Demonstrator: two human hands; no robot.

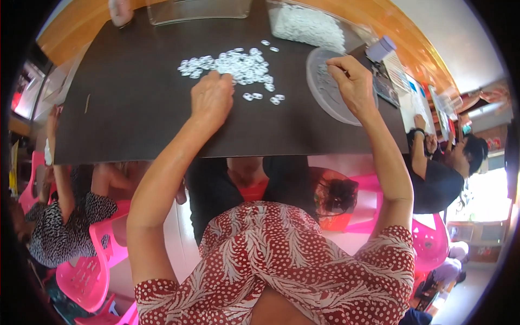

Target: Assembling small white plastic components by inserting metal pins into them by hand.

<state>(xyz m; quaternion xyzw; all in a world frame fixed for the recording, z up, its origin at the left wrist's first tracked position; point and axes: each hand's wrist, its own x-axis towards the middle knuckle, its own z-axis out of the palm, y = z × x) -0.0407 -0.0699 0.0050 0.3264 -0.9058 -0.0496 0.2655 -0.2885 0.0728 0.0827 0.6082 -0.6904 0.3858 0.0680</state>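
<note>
On the dark table (135, 124) lies a spread pile of small white oval pieces with holes (244, 66). My left hand (210, 98) rests at the near edge of that pile, its fingers curled in and pressed together; whatever is under the fingertips is hidden. Over a round translucent shallow tray (338, 115), my right hand (355, 84) pinches thumb and forefinger together. Small grey bits (325, 81) lie in the tray beneath it. Anything inside that pinch is too small to make out. A few white pieces (277, 99) sit apart, between my hands.
A clear container full of white pieces (309, 26) stands behind the tray. Another clear box (197, 20) is at the far edge. A purple-capped bottle (381, 49) stands far right, a pinkish bottle (120, 13) far left. People sit to the right (441, 181) and left (73, 222).
</note>
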